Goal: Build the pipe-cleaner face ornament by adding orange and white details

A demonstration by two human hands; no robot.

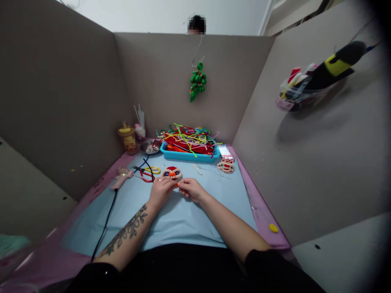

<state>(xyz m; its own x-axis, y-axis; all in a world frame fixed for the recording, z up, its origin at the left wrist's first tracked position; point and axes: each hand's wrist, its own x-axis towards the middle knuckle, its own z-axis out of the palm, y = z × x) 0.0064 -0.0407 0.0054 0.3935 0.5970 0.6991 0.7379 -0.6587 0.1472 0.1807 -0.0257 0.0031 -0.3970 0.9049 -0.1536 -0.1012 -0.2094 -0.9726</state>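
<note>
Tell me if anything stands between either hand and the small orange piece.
Nothing visible does: the left hand and right hand both have fingertips at the orange piece. The round red-and-cream ornament lies just beyond, not between.

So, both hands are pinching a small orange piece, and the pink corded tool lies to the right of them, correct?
Not quite: the left hand and right hand do pinch the small orange piece, but the head view shows the pink corded tool to their left.
</note>
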